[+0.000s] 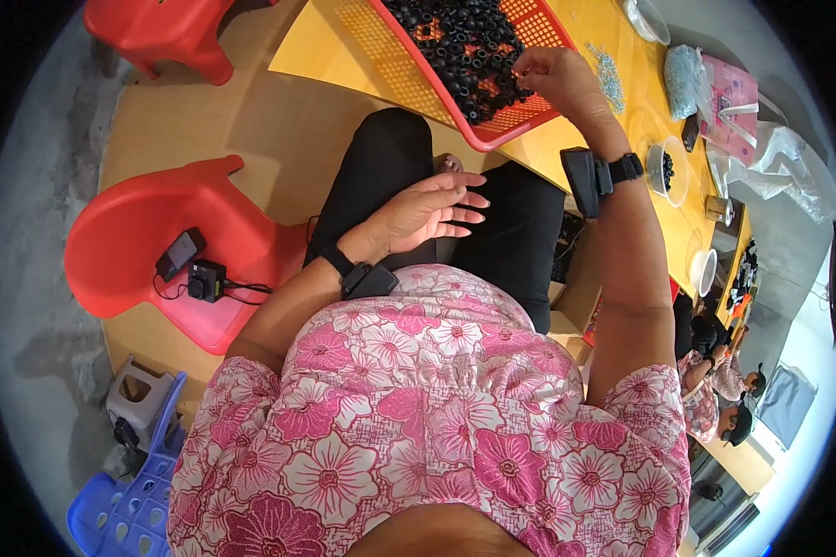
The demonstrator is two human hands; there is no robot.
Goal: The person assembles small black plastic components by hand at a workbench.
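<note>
Many black rubber rings (474,51) fill our red mesh basket (520,116); right grip (553,79) pinches something tiny, left grip (432,212) lies wide.

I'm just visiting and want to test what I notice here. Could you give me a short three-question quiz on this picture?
1. True or false: the right hand reaches into the red basket of black rings.
2. Where does the left hand rest? A) on the lap B) on the red chair C) in the basket
3. Fill in: each wrist carries a black ____.

Key: 1 true. 2 A: it lies open on the dark trousers. 3 strapped device.
</note>
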